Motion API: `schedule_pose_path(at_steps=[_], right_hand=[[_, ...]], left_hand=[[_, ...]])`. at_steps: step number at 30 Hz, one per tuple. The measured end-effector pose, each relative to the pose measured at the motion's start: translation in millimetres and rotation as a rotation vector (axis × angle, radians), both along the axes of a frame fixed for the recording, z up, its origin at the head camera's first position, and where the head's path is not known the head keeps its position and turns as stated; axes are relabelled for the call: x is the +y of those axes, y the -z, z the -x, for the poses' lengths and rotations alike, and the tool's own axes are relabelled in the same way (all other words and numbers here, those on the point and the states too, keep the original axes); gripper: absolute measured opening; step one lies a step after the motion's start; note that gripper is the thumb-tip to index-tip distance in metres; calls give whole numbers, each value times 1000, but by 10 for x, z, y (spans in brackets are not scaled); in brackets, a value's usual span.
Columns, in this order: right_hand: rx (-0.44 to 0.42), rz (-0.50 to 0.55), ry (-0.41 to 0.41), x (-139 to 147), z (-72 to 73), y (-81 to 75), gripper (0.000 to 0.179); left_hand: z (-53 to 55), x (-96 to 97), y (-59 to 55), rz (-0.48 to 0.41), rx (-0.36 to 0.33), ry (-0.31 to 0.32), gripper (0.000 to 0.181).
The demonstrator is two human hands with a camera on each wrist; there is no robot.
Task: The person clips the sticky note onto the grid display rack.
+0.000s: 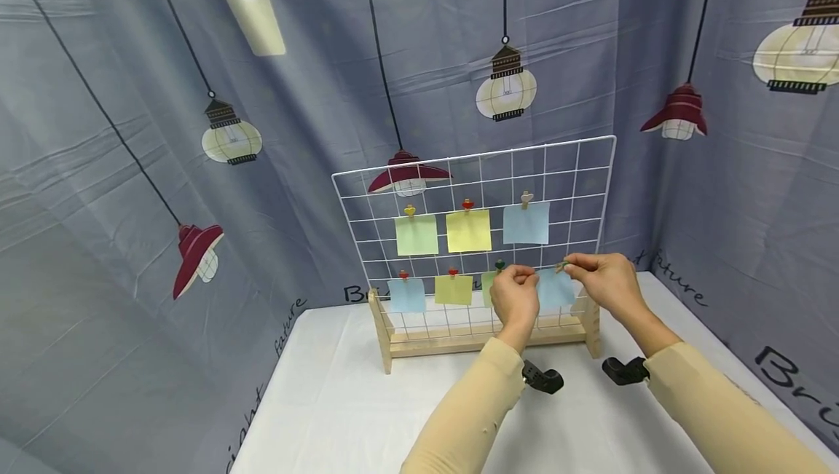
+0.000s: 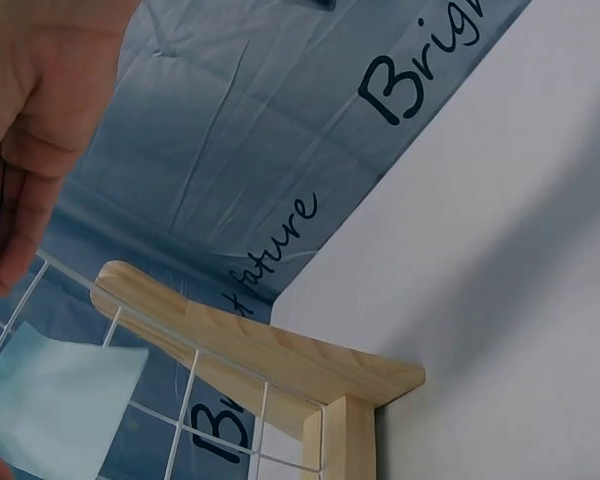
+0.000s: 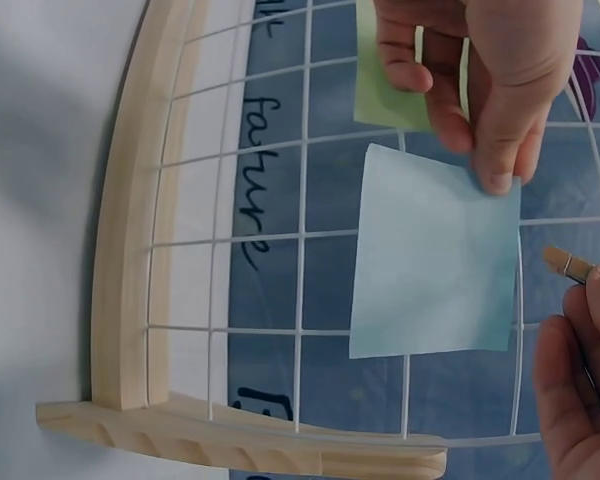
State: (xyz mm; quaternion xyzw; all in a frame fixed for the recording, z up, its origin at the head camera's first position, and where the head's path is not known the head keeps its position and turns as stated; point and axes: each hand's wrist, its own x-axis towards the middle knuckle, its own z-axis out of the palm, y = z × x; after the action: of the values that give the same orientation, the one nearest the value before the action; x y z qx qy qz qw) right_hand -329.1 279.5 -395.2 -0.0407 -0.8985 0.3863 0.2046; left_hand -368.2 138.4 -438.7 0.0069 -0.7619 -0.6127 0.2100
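Observation:
Between both hands is a light blue square paper note [image 1: 556,290], lying against the lower right of a white wire grid [image 1: 572,220]. My left hand [image 1: 515,295] pinches the note's upper left corner between thumb and fingertips, plain in the right wrist view [image 3: 485,110]. A small wooden clothespin [image 3: 568,264] with a green end is pinched by my right hand [image 1: 609,285], just above the note's top edge. The clothespin is apart from the note in the right wrist view. My left hand partly hides a green note [image 1: 487,288] hung by a dark green heart clothespin [image 1: 500,265].
Clothespins hold a green note [image 1: 416,234], a yellow note [image 1: 468,231] and a blue note [image 1: 526,223] in the upper row. Another blue note [image 1: 407,295] and a yellow-green note [image 1: 454,290] hang lower left. The grid's wooden stand [image 1: 446,343] rests on a white table [image 1: 328,401] before patterned curtains.

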Motion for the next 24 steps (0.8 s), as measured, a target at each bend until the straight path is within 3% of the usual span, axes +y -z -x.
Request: schedule_pose_path(at_steps=[5,12,18,24], right_hand=[[0,-14,0,-1,33,40,29],[53,-30,4,-14,95,32,26],[46,-45,-7,-51,130,15,26],[27,-68,-22,-63,174,16,25]], left_hand=[[-27,2,2,-1,-29,2,13],[26,12,-37,31,15,9,10],[38,-5,-38,35,2,15,4],[51,4,-50,4,-6,5,10]])
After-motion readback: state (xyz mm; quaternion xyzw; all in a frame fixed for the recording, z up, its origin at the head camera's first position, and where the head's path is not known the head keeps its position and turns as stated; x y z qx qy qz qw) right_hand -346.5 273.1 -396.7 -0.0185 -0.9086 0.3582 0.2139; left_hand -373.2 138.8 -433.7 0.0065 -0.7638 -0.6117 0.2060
